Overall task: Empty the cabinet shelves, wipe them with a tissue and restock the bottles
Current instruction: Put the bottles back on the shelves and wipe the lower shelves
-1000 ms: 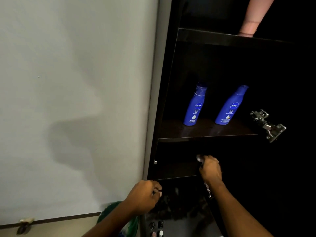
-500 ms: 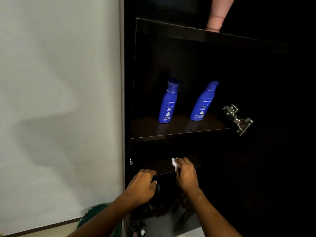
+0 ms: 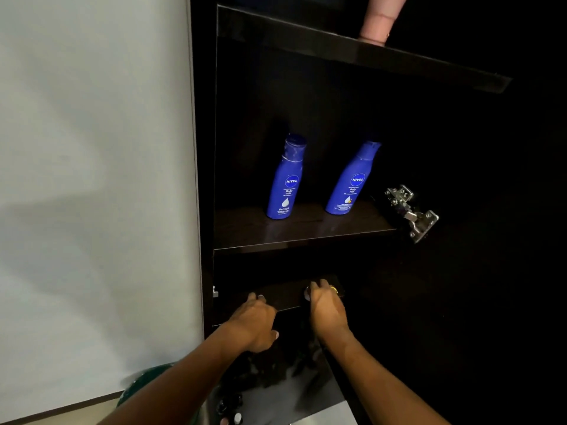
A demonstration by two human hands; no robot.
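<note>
Two blue Nivea bottles stand upright on the middle shelf of the dark cabinet, the left bottle and the right bottle. On the lower shelf, my right hand presses a small white tissue against the surface, with only a scrap of it showing under the fingers. My left hand rests on that shelf's front edge, its fingertips lying over it and holding nothing. The lower shelf holds no bottles where I can see it; its back is in darkness.
A pink object stands on the top shelf. A metal door hinge sticks out on the right side. Small bottles sit low down below my arms, next to something green. A white wall fills the left.
My view shifted right, so the cabinet slid left in the frame. The right hand with the tissue moved left along the lower shelf. The left hand rose from below onto the shelf's front edge.
</note>
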